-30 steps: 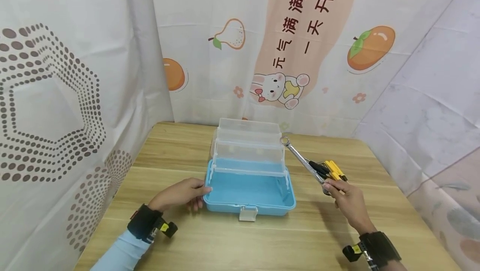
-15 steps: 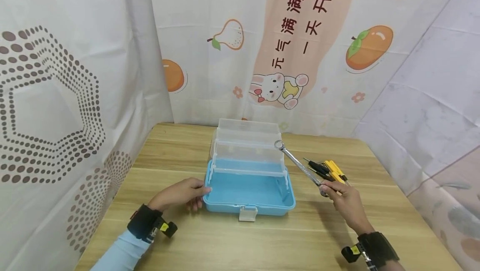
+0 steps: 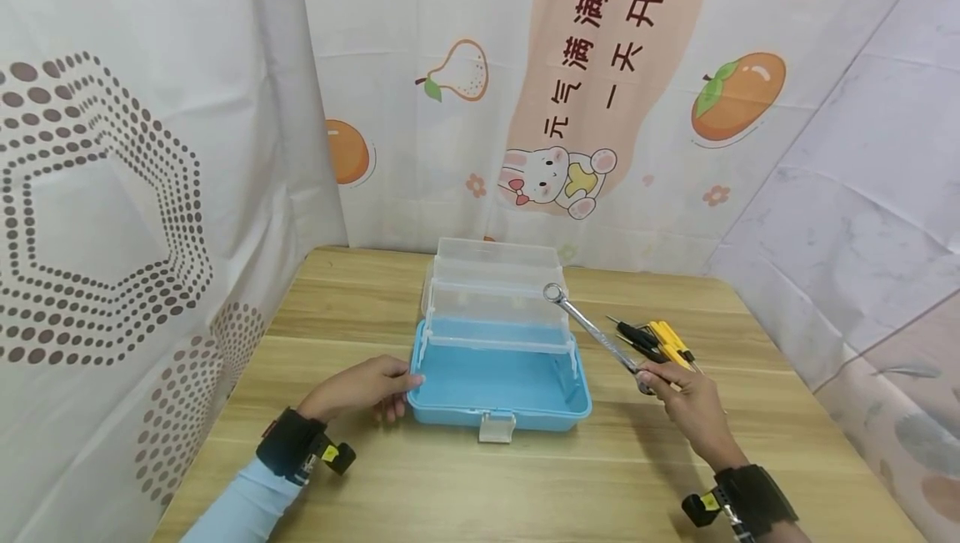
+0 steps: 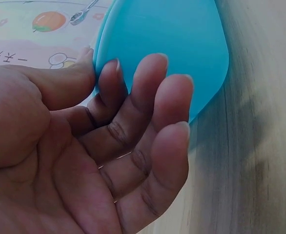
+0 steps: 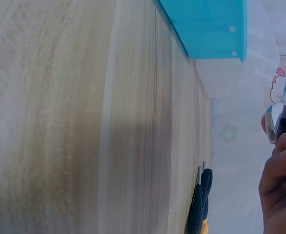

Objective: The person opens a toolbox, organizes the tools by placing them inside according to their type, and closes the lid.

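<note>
A light-blue plastic toolbox [image 3: 491, 380] stands open on the table, its clear trays folded up and back. My left hand [image 3: 362, 390] pinches its left rim, thumb over the edge and index finger against the outer wall [image 4: 177, 39]; the other fingers are bent loosely beside it. To the right of the box, my right hand [image 3: 692, 408] grips a silver combination wrench [image 3: 596, 333] by one end, above the tabletop. The wrench's ring end points up and left, level with the trays' right side in the head view. My right fingers partly hide its near end.
Black-handled screwdrivers [image 3: 637, 336] and yellow-handled tools [image 3: 670, 343] lie in a pile just beyond my right hand. A clear latch [image 3: 496, 428] hangs at the box's front. Printed curtains [image 3: 405, 193] border the wooden table [image 3: 450, 493] behind and at both sides.
My right hand has drawn the wrench slightly left, away from the tool pile, bringing its ring end over the toolbox's right edge in view. My left hand stays on the rim.
</note>
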Motion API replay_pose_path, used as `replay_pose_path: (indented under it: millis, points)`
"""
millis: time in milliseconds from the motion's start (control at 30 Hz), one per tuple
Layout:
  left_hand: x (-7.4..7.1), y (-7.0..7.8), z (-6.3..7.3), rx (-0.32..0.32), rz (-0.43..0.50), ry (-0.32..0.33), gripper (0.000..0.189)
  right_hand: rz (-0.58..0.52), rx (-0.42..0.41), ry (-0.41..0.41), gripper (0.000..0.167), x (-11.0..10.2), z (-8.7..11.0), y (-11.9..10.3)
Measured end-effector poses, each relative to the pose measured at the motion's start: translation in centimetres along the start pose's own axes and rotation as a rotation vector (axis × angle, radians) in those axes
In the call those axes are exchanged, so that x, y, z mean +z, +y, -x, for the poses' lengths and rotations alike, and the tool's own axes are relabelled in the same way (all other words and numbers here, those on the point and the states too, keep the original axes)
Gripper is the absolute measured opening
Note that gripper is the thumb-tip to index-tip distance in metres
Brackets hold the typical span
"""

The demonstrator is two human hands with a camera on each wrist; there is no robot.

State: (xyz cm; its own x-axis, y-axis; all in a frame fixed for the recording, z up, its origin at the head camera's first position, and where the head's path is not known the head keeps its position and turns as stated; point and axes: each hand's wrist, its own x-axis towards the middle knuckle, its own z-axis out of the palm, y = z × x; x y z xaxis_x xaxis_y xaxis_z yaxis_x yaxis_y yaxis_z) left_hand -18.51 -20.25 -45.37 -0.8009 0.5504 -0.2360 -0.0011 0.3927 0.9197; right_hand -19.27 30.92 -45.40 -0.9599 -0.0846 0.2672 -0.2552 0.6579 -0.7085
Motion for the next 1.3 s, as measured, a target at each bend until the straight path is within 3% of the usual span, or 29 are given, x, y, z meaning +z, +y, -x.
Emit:
replay_pose_path:
  millis: [400, 1067, 1300]
  points:
    - [-0.02, -0.05, 0.05, -0.018, -0.006, 0.013, 0.039, -0.034, 0.021, -0.035, 0.016, 0.21, 0.08, -0.37]
    - [0.01, -0.25, 0.11, -0.002, 0.006, 0.014, 0.039, 0.023, -0.108, -0.007, 0.012, 0.71, 0.29, -1.07]
    - [-0.06, -0.22, 0.01, 0.0, -0.004, 0.009, 0.041, 0.015, -0.103, -0.014, 0.012, 0.79, 0.3, -0.92]
